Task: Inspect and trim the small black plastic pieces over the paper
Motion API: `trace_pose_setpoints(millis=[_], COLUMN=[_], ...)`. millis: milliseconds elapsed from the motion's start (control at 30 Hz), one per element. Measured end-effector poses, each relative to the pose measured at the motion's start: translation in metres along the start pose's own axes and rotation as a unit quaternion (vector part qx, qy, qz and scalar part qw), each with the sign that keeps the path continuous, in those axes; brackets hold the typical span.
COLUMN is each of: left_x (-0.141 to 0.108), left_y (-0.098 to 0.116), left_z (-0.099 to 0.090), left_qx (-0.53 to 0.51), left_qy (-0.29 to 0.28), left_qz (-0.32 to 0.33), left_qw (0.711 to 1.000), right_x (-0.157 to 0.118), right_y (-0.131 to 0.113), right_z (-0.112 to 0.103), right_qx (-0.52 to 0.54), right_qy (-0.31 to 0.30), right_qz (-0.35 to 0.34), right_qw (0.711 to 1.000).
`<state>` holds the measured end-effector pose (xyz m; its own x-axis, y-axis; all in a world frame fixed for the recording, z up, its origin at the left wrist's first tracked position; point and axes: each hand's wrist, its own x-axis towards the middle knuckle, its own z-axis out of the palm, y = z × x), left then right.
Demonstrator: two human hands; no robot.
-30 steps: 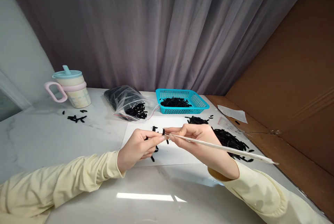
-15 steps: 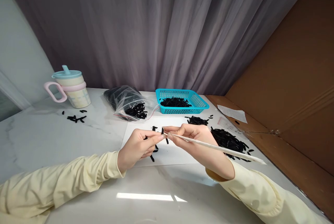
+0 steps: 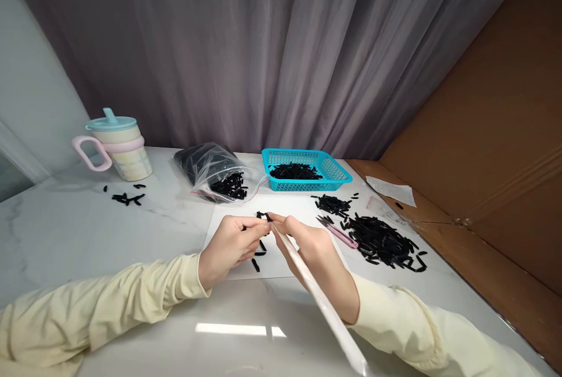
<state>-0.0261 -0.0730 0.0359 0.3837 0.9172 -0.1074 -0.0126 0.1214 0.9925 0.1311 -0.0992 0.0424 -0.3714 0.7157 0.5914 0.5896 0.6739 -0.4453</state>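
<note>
Over a white sheet [image 3: 246, 271], my left hand [image 3: 230, 242] is closed in a pinch at the tip of a long white stick [image 3: 322, 301]. A small black piece [image 3: 268, 218] stands up at these fingertips, partly hidden by them. My right hand [image 3: 316, 254] grips the stick near its thin end, its fingertips almost meeting the left ones. The stick's thick end points down toward me. A few loose black pieces [image 3: 256, 265] lie on the sheet beside my left hand. Pink-handled thread snips [image 3: 345, 236] rest right of my right hand.
Black pieces form a large pile [image 3: 381, 242] and a smaller pile [image 3: 332, 205] at the right. Behind stand a blue basket [image 3: 307, 185] and a clear bag [image 3: 202, 172], both holding black pieces. A lidded cup [image 3: 132, 160] is at the left, with several pieces [image 3: 127, 199] before it.
My right hand has moved left and turned, swinging the stick's thick end from the right down toward me. The snips now show. My left hand has shifted slightly left.
</note>
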Motion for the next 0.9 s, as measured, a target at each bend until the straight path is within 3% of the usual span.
trace_pose_setpoints(millis=[267,567,700,900], left_x=[0.002,0.002,0.0,-0.004], left_y=[0.0,0.002,0.005,0.005], left_z=[-0.001,-0.002,-0.001,-0.001], left_qx=[-0.005,-0.007,-0.012,-0.014], left_qy=[-0.007,-0.013,-0.029,-0.059], left_qz=[-0.019,-0.02,-0.019,-0.024], left_qw=[1.0,1.0,0.999,0.998], right_x=[0.0,0.0,0.007,0.027], right_y=[0.003,0.018,0.017,0.008], right_z=[0.002,0.003,-0.007,-0.042], right_qx=[-0.091,-0.073,-0.081,-0.008], right_qy=[-0.004,-0.016,0.0,0.03], right_qz=[-0.076,-0.058,-0.02,0.113], right_qw=[0.993,0.996,0.997,0.993])
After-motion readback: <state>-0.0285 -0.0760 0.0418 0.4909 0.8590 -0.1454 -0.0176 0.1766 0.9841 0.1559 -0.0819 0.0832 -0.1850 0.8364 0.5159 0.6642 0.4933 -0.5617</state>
